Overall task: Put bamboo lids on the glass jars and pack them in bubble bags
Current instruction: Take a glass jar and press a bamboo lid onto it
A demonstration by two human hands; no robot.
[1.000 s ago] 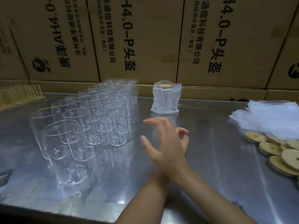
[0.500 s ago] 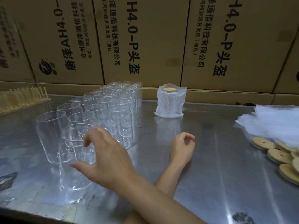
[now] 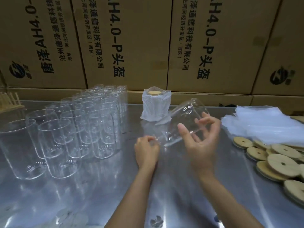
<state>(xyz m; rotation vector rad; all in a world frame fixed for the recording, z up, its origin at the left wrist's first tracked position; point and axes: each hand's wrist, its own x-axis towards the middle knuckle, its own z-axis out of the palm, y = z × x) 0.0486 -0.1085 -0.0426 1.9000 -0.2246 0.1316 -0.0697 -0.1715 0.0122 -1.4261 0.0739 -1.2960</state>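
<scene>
A clear glass jar (image 3: 185,117) hangs tilted above the steel table (image 3: 164,186), its mouth toward the upper right. My right hand (image 3: 200,143) grips its side between thumb and fingers. My left hand (image 3: 146,150) is curled at the jar's base, fingertips touching the glass. Several empty jars (image 3: 79,122) stand in rows on the left. One jar with a bamboo lid stands packed in a bubble bag (image 3: 154,106) at the back centre. Loose bamboo lids (image 3: 278,160) lie piled on the right, with a stack of flat bubble bags (image 3: 263,122) behind them.
Printed cardboard boxes (image 3: 134,43) form a wall along the table's far edge. A wooden rack (image 3: 9,101) sits at the far left. Bare steel lies between the jar rows and the lid pile, under my forearms.
My right hand reached across to the jar rows, took one jar and carried it to the centre, tilting it. My left hand moved to the jar's base. The arms are no longer crossed.
</scene>
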